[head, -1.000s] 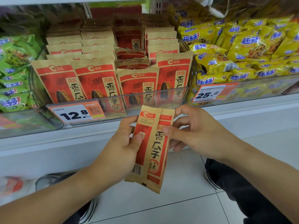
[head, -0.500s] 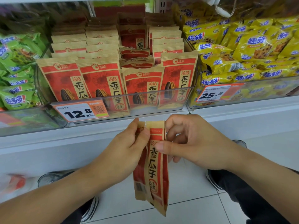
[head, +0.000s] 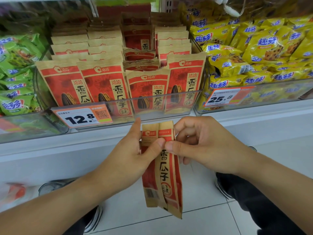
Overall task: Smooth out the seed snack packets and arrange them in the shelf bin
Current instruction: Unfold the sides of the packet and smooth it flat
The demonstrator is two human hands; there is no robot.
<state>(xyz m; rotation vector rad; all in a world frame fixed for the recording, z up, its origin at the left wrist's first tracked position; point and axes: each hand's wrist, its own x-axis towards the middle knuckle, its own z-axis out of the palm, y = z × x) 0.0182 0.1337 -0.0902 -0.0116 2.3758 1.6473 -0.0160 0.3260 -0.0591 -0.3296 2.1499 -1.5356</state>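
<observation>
**Inspector:** State where the packet is.

**Assistant:** One seed packet point(head: 160, 167) hangs upright in the air, in front of the white shelf ledge point(head: 254, 119) and below the clear front wall of the shelf bin point(head: 169, 102). It is folded lengthwise, with a crease down its middle and the printed side towards the camera. Its lower end hangs free above the tiled floor point(head: 203, 192).

**Inspector:** Left hand?

**Assistant:** The left hand point(head: 130, 158) holds the packet's left side near the top. The thumb presses the front at the crease; the forefinger stands straight up along the left edge. The other fingers are behind the packet and hidden.

**Inspector:** Right hand?

**Assistant:** The right hand point(head: 203, 146) pinches the packet's right side at the same height. Its thumb lies on the front, tip to tip with the left thumb; curled fingers wrap behind the right edge.

**Inspector:** Contents of the bin?

**Assistant:** Four rows of matching red and tan packets point(head: 105, 82) stand upright, front ones against the clear wall. In the third row from the left, two packets behind the front one lie slumped and crumpled. A price tag point(head: 84, 117) reading 12.8 sits at the bin's front left corner.

**Inspector:** Neighbours?

**Assistant:** Green bags point(head: 15, 73) in the left bin, yellow bags point(head: 262, 48) in the right.
</observation>
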